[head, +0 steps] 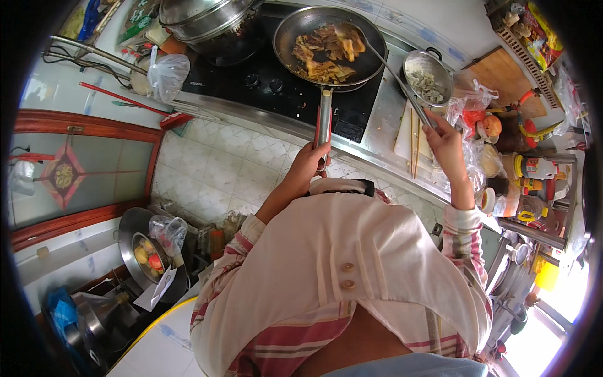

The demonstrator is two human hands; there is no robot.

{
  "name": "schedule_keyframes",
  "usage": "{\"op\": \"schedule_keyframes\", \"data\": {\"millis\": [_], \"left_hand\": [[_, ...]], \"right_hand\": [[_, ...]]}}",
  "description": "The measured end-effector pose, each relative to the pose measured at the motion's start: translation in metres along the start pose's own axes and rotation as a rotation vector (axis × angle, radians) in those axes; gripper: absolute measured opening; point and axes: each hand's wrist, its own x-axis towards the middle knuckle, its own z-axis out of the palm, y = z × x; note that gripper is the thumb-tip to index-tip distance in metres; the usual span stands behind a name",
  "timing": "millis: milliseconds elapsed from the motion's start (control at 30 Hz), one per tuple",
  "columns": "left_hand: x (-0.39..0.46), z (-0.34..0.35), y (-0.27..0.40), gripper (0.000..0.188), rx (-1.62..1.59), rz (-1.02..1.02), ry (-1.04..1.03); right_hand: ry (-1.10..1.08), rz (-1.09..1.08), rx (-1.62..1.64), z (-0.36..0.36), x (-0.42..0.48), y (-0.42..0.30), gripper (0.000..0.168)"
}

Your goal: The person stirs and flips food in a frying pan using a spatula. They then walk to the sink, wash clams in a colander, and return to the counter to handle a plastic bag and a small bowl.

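Observation:
My left hand [308, 162] is closed around the metal handle [325, 113] of a dark frying pan [282, 52]. The pan sits over the black glass cooktop [212, 85], with browned pieces of food [325, 49] lying in it. In my right hand [443, 143] is a long-handled metal spatula or ladle [391, 70]. Its head rests among the food at the pan's right side, partly covered by pieces. Right of the pan, a metal bowl [428, 77] holds pale, flour-coated pieces. A pair of chopsticks [415, 141] lies on a white cutting board [403, 129] beside my right hand.
A lidded steel steamer pot [207, 28] occupies the cooktop's left side. Plastic bags [471, 94] crowd the right counter, near a rack of bottles [537, 167]. A wooden board [509, 87] leans on the back wall. Behind to the left sits a wok [132, 231] holding a bowl of produce.

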Motion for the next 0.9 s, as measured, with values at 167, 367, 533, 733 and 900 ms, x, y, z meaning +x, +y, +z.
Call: {"op": "schedule_keyframes", "data": {"millis": [167,367,533,733,900], "left_hand": [[0.005,-0.005,-0.006,0.031,-0.039,0.034,-0.042],[0.005,-0.006,-0.008,0.031,-0.057,0.033,-0.069],[0.003,-0.006,-0.005,0.030,-0.070,0.034,-0.089],[0.004,-0.008,-0.004,0.026,-0.058,0.027,-0.089],[0.004,-0.007,-0.002,0.027,-0.057,0.030,-0.105]], "right_hand": [[0.218,-0.159,-0.501,0.003,-0.006,0.003,0.035],[0.255,-0.077,-0.456,0.034,0.027,0.024,0.034],[-0.057,0.455,0.354,0.056,0.034,0.000,0.043],[-0.226,0.676,0.816,0.053,0.048,-0.001,0.022],[-0.390,0.833,1.349,0.051,0.057,0.038,0.017]]}}
